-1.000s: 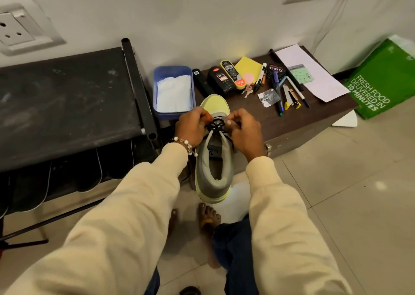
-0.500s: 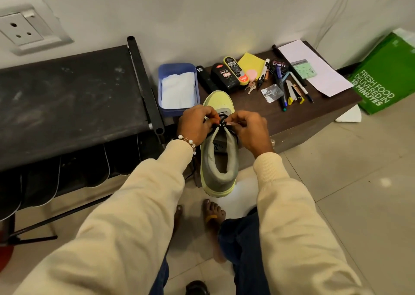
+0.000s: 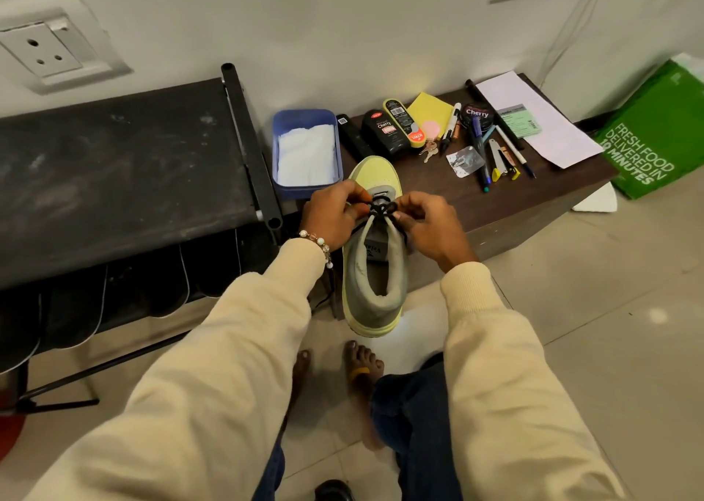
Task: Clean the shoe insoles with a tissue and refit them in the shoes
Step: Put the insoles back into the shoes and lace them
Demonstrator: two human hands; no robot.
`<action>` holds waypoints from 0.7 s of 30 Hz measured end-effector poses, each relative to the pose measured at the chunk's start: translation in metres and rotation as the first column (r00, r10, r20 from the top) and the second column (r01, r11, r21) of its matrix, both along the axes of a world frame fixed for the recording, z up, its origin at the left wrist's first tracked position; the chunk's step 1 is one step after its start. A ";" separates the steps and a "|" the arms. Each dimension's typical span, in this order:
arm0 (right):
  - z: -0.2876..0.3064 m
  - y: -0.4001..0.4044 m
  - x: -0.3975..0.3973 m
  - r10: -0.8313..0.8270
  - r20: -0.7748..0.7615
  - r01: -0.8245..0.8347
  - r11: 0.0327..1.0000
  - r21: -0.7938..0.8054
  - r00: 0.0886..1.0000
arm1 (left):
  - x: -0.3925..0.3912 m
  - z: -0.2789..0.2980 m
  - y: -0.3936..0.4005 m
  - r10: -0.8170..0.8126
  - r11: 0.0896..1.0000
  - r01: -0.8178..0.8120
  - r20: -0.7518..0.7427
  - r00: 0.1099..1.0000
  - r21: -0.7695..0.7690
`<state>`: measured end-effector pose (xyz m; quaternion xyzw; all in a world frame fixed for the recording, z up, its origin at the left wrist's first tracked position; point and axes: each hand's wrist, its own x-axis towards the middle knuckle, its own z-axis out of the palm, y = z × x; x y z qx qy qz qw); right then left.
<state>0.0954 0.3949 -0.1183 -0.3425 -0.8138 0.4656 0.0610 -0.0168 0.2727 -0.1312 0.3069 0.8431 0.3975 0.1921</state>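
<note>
A grey and pale-yellow shoe [image 3: 375, 291] rests with its toe on the dark wooden table [image 3: 533, 192] and its heel hanging over the front edge toward me. Its black laces [image 3: 381, 208] are bunched in loops at the top of the tongue. My left hand [image 3: 335, 214] pinches the laces from the left and my right hand [image 3: 428, 224] pinches them from the right. An insole with a printed label shows inside the shoe opening. A blue tub [image 3: 304, 119] holding white tissue [image 3: 308, 153] stands just beyond my left hand.
Shoe polish bottles [image 3: 392, 131], a polish tin [image 3: 476, 113], a yellow pad [image 3: 430, 113], pens, keys and papers [image 3: 541, 123] lie across the table. A black shoe rack [image 3: 114, 173] stands at the left, a green bag [image 3: 659, 138] at the right. My bare feet [image 3: 362, 363] are on the tiled floor.
Both hands have kept working the black laces at the shoe's tongue, their fingers shifting slightly. The shoe has stayed in place and the view has shifted a little.
</note>
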 end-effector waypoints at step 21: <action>0.008 -0.009 0.014 0.000 -0.103 -0.007 0.998 -0.063 0.995 | 0.014 0.007 -0.008 0.062 0.994 -0.064 0.025 0.998 0.091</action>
